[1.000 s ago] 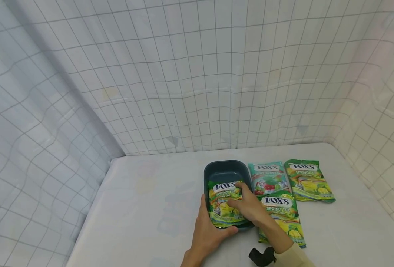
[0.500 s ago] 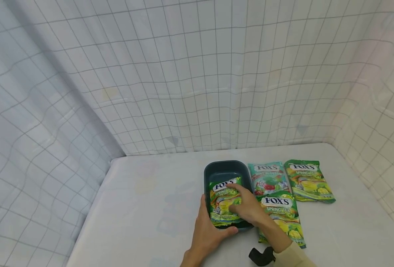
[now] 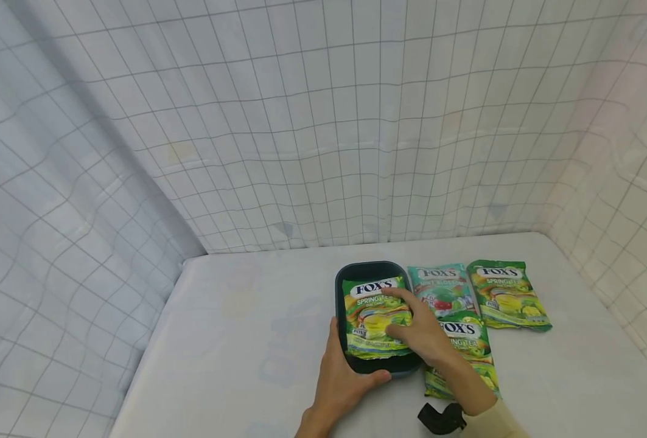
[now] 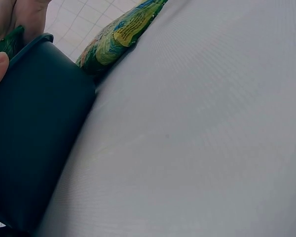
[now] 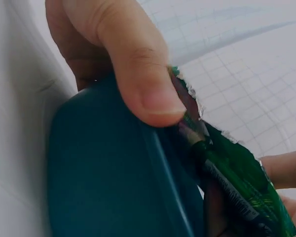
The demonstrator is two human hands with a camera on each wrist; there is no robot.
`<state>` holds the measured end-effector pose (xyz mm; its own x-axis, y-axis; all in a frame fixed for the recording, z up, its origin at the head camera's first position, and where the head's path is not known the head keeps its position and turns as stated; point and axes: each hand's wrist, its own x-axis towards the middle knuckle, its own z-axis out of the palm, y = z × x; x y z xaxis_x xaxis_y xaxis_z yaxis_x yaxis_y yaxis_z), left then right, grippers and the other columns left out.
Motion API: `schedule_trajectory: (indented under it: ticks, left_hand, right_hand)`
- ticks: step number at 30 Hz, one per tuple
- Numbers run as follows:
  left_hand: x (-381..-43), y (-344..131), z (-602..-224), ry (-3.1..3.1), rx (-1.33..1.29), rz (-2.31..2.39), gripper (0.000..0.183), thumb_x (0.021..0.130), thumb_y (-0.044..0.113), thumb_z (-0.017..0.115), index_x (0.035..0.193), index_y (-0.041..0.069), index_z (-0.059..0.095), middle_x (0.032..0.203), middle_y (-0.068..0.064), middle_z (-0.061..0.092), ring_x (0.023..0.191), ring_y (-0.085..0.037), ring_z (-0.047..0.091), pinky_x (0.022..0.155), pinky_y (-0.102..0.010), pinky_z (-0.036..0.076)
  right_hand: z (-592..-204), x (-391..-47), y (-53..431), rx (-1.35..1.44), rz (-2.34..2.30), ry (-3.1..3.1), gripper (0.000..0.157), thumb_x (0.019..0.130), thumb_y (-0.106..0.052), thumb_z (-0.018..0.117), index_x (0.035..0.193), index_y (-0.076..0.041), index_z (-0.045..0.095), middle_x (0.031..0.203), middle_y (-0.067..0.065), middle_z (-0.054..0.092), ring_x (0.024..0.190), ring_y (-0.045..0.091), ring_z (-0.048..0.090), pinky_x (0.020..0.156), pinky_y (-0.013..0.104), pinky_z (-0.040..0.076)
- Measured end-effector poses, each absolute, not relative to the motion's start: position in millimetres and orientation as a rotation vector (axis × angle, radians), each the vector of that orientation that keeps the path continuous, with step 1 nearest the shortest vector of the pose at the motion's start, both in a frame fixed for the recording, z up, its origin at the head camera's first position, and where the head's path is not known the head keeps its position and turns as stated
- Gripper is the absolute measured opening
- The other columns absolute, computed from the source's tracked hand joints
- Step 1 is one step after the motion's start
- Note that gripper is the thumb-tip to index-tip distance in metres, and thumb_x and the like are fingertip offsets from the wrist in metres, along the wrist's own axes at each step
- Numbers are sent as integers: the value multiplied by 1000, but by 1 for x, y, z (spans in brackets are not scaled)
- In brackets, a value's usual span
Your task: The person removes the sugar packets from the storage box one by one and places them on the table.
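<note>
In the head view, a dark teal plastic tub (image 3: 346,272) stands on the table with a green Fox's Spring Tea candy bag (image 3: 369,310) at its opening. My left hand (image 3: 341,380) holds the tub's near left corner, fingers along its left wall and thumb at the near rim. My right hand (image 3: 424,331) grips the bag by its right side, with thumb and index finger on the printed face. From the right wrist, a finger shows under the bag (image 5: 237,192), whose crimped edge stands above the tub's rim.
Right of the tub lie a mint blossom candy bag (image 3: 442,291) and two more Spring Tea bags, one farther right (image 3: 508,298), one nearer (image 3: 465,350) and partly under my right forearm. A black curved object (image 3: 440,418) is by the right cuff. Gridded white curtains (image 3: 323,152) surround the table.
The gripped bag first tilted inside the tub, then came up and toward the far end, looking larger now. My right hand moved with it. My left hand and the tub stayed put.
</note>
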<state>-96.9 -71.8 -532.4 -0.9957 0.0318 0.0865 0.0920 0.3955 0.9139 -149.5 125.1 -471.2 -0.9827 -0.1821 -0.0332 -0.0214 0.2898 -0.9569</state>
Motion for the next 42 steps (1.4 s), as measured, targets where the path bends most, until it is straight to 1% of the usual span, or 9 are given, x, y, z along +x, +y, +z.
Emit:
schedule_trajectory:
  ticks: [2, 6, 10, 14, 19, 25, 27, 32, 42]
  left_hand:
    - [-98, -72, -533, -2562, -133, -1707, 139, 65, 55, 94, 165, 19, 6, 158, 1, 37, 136, -15, 44, 108, -49, 42]
    - [-99, -72, -533, -2537, -162, -1735, 136, 65, 51, 95, 165, 23, 7, 155, 6, 41, 132, -12, 48, 106, -45, 44]
    - [-99, -72, -532, -2536, -160, -1747, 136, 65, 51, 95, 165, 22, 7, 154, 8, 41, 130, -10, 48, 105, -42, 45]
    - [-99, -72, -532, -2532, -165, -1746, 135, 65, 51, 96, 164, 22, 9, 152, 9, 43, 127, -10, 50, 103, -41, 46]
    - [-101, -72, -534, -2504, -194, -1773, 132, 64, 47, 97, 163, 25, 13, 147, 13, 47, 121, -10, 54, 97, -37, 49]
    - [-100, -72, -533, -2515, -184, -1730, 135, 64, 49, 97, 164, 19, 12, 151, 6, 45, 123, -12, 53, 98, -40, 49]
    - [-100, -72, -533, -2525, -171, -1722, 135, 64, 49, 97, 164, 20, 11, 153, 4, 43, 124, -12, 52, 98, -41, 49]
    - [-99, -72, -532, -2557, -137, -1690, 138, 64, 53, 95, 165, 21, 7, 158, 2, 38, 130, -14, 47, 100, -45, 47]
    - [-98, -72, -531, -2585, -98, -1660, 142, 62, 56, 95, 165, 13, 6, 165, -5, 27, 144, -23, 36, 109, -54, 39]
  right_hand:
    - [-469, -149, 129, -189, -1804, 2390, 69, 87, -2, 74, 146, -31, 54, 153, 10, 44, 109, 32, 54, 78, 40, 48]
    - [-466, -149, 133, -161, -1824, 2355, 69, 87, -3, 75, 145, -33, 54, 148, 9, 48, 103, 29, 58, 83, 40, 48]
    - [-462, -149, 137, -182, -1855, 2307, 71, 88, 1, 73, 148, -29, 52, 148, 12, 47, 106, 29, 59, 87, 41, 50]
    - [-459, -147, 142, -233, -1858, 2313, 72, 88, 3, 73, 150, -26, 50, 156, 13, 38, 122, 34, 53, 95, 46, 47]
    - [-456, -145, 149, -254, -1852, 2328, 71, 89, -1, 74, 150, -29, 49, 161, 10, 32, 140, 37, 38, 102, 56, 42]
    - [-454, -144, 156, -290, -1880, 2316, 70, 91, -2, 74, 151, -28, 48, 163, 11, 27, 149, 40, 22, 106, 62, 38]
    - [-454, -144, 159, -308, -1887, 2321, 70, 91, -1, 74, 151, -26, 48, 164, 11, 26, 151, 40, 17, 107, 64, 36]
    - [-452, -141, 166, -319, -1857, 2376, 69, 92, -5, 75, 151, -26, 48, 164, 11, 27, 152, 40, 13, 109, 69, 28]
    - [-451, -137, 185, -388, -1877, 2365, 68, 94, -15, 75, 154, -17, 44, 166, 17, 21, 153, 44, 3, 110, 76, 15]
